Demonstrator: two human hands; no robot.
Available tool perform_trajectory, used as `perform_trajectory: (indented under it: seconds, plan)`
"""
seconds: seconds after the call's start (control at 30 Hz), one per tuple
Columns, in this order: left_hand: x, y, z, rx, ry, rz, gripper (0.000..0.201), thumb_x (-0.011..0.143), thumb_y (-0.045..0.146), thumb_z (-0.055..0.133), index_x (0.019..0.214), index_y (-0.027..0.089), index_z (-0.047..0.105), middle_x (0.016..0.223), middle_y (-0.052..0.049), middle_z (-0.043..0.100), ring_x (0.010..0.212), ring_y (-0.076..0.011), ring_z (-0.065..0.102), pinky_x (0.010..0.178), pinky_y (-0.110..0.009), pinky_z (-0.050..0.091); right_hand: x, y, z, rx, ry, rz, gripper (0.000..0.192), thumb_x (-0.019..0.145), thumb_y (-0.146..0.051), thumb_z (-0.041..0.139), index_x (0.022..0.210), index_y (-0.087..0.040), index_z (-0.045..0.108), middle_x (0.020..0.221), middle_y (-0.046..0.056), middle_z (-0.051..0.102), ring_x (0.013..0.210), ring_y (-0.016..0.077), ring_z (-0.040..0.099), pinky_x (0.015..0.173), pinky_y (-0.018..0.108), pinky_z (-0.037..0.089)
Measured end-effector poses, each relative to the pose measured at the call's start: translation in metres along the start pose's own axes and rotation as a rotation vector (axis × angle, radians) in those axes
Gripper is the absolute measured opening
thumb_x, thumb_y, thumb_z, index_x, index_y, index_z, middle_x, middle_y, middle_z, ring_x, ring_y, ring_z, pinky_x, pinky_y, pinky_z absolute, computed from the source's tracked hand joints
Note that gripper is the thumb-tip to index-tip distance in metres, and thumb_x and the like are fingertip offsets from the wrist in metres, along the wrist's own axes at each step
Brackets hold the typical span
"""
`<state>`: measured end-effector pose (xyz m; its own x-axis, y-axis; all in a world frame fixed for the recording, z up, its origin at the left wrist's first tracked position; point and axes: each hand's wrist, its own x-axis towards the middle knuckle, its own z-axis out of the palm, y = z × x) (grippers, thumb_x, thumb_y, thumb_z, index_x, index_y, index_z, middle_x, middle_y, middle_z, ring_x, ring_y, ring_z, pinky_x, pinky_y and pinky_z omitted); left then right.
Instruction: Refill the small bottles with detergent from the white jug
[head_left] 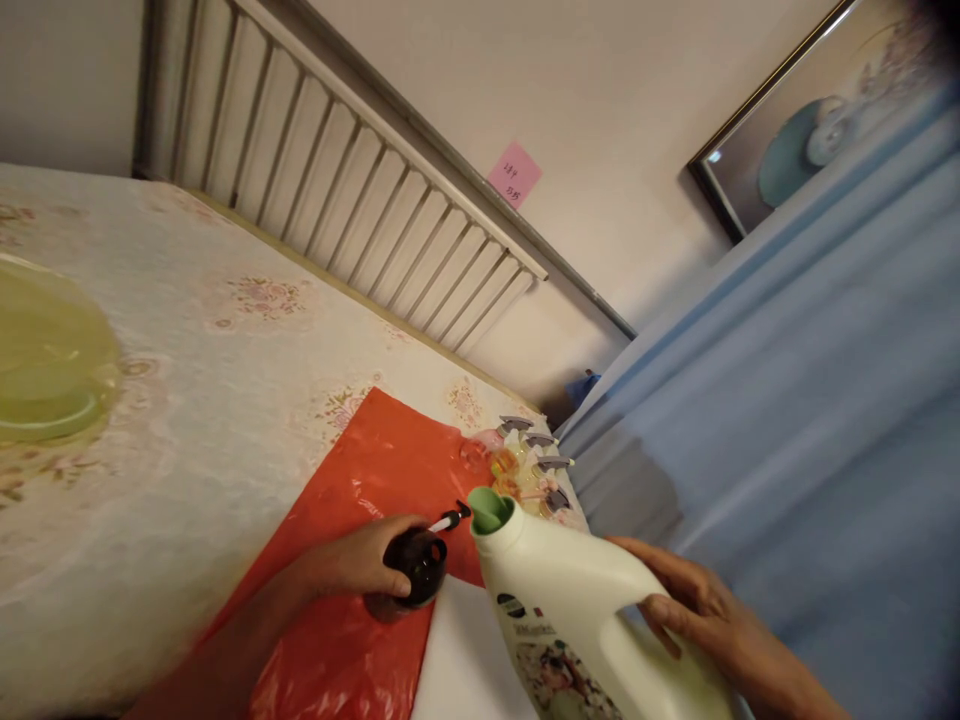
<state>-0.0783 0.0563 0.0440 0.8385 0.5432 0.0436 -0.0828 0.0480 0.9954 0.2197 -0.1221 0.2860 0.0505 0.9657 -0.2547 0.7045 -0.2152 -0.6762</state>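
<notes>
My left hand (367, 560) is wrapped around a small dark brown bottle (421, 568) with an uncapped neck, held over a red plastic sheet or bag (360, 490). A black pump head with a white tube (452, 517) lies just behind the bottle. My right hand (694, 610) grips the handle of a large white detergent jug (570, 590). The jug is tilted, its green-lined spout (491, 510) pointing toward the brown bottle but apart from it. No liquid stream is visible between them.
Several clear bottles with grey tops (536, 455) stand beyond the jug. A yellow translucent basin (52, 350) sits at the left on the flowered tablecloth (195, 400). Along the table's far edge runs a white radiator (360, 190); a blue curtain (810, 400) hangs at the right.
</notes>
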Motion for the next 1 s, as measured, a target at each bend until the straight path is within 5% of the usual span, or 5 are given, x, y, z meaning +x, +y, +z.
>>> perform_trajectory:
  seconds: [0.17,0.37,0.57,0.77,1.0]
  plan:
    - [-0.001,-0.003,0.004,-0.086,-0.018,-0.106,0.081,0.061,0.021,0.071,0.136,0.026,0.040,0.111,-0.008,0.067,0.079,-0.0269,0.071,0.058,-0.032,0.054,0.015,-0.024,-0.006,0.081,0.150,-0.115,0.077,0.066,-0.068,0.073,0.124,-0.020,0.060,0.072,0.001,0.062,0.057,0.0144,0.049,0.053,0.026,0.040]
    - [-0.001,-0.012,0.008,0.223,0.122,-0.010,0.100,0.047,0.018,0.082,0.138,0.029,0.041,0.126,-0.008,0.062,0.113,-0.0364,0.059,0.086,-0.041,0.051,0.070,-0.064,0.023,0.125,0.492,-0.181,0.021,0.067,-0.034,0.072,0.074,-0.019,0.060,0.051,-0.005,0.048,0.049,0.0112,0.041,0.048,0.024,0.031]
    - [-0.007,-0.011,0.012,0.339,0.184,-0.012,0.091,0.048,0.023,0.084,0.130,0.032,0.046,0.120,-0.004,0.063,0.111,-0.0357,0.058,0.088,-0.042,0.048,0.147,-0.069,0.060,0.493,0.686,-0.270,0.031,0.056,-0.022,0.068,0.087,-0.020,0.064,0.067,-0.004,0.065,0.056,0.0140,0.051,0.055,0.025,0.039]
    - [-0.013,0.000,0.018,0.386,0.213,0.011,0.081,0.052,0.018,0.077,0.127,0.034,0.049,0.124,-0.003,0.059,0.112,-0.0327,0.058,0.093,-0.041,0.047,0.205,-0.048,0.098,0.675,0.673,-0.293,0.030,0.053,-0.020,0.070,0.083,-0.018,0.066,0.068,-0.004,0.066,0.061,0.0142,0.053,0.060,0.025,0.041]
    - [-0.015,0.014,0.030,0.447,0.264,0.151,0.061,0.063,0.025,0.072,0.121,0.031,0.054,0.120,-0.007,0.062,0.113,-0.0340,0.055,0.100,-0.046,0.042,0.232,-0.015,0.140,0.729,0.521,-0.314,0.042,0.058,-0.015,0.068,0.100,-0.018,0.068,0.084,-0.001,0.073,0.071,0.0168,0.059,0.067,0.027,0.046]
